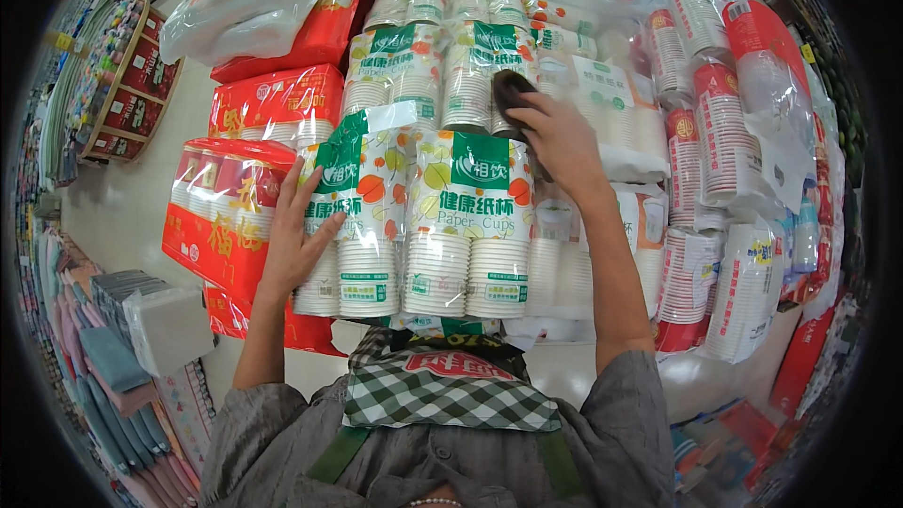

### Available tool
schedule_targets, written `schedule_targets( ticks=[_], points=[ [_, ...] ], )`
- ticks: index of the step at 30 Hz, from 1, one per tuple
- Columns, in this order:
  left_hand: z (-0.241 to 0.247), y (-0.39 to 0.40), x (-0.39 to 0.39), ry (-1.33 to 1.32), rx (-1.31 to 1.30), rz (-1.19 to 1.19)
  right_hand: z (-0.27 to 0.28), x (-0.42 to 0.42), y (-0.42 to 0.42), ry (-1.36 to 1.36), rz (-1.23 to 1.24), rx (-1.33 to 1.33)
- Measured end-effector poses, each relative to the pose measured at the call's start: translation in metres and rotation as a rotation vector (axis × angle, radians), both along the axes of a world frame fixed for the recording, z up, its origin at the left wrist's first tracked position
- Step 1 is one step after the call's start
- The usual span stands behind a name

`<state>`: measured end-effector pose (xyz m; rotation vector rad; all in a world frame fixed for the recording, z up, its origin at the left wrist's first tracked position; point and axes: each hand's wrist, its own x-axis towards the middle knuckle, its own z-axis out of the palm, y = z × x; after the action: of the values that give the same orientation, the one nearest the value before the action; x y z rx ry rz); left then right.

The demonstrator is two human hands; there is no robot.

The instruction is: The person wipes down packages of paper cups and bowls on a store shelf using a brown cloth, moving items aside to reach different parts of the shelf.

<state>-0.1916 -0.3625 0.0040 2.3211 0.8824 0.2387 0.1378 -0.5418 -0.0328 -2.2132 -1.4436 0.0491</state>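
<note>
My left hand (302,229) rests with spread fingers on the left edge of a clear-wrapped pack of paper cups (368,226), which has a green label and an orange leaf print. A dark brown cloth (513,97) is bunched in my right hand (561,135), slightly blurred. The cloth lies against the right side of a matching cup pack (471,85) in the row behind. Another such pack (471,219) stands at the front, between my forearms.
Red cup packs (279,102) are stacked on the left, under a clear plastic bag (243,3). White cup packs (621,113) and cup sleeves with red print (726,130) fill the right. Folded textiles (116,360) and a round display stand (130,85) are off to the left.
</note>
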Motion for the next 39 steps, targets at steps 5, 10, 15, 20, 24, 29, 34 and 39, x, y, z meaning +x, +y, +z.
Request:
schedule_targets(
  ticks=[5, 10, 15, 20, 24, 29, 34, 39],
  points=[
    [0.001, -0.001, 0.002, -0.001, -0.025, 0.016, -0.028, 0.016, -0.043, 0.009, -0.19, -0.079],
    [-0.001, 0.001, 0.001, -0.01, -0.018, 0.006, -0.017, 0.018, -0.042, 0.31, -0.274, 0.267],
    [0.001, 0.001, 0.003, 0.008, -0.03, 0.014, -0.002, 0.001, -0.014, 0.025, -0.059, 0.178],
    [0.001, 0.001, 0.002, 0.007, -0.029, 0.012, -0.017, -0.006, -0.02, -0.044, -0.151, 0.041],
    [-0.002, 0.0, 0.0, 0.002, -0.025, 0.012, -0.031, 0.0, -0.046, -0.019, -0.188, 0.015],
    [-0.001, 0.0, 0.002, -0.012, -0.025, 0.01, -0.013, -0.004, -0.033, -0.035, -0.228, 0.197],
    [0.0, 0.001, 0.002, -0.008, -0.029, 0.011, -0.017, -0.016, -0.014, -0.073, -0.103, 0.039],
    [0.0, 0.001, 0.001, -0.005, -0.043, 0.025, -0.024, -0.009, -0.036, -0.01, -0.188, 0.033]
  ],
)
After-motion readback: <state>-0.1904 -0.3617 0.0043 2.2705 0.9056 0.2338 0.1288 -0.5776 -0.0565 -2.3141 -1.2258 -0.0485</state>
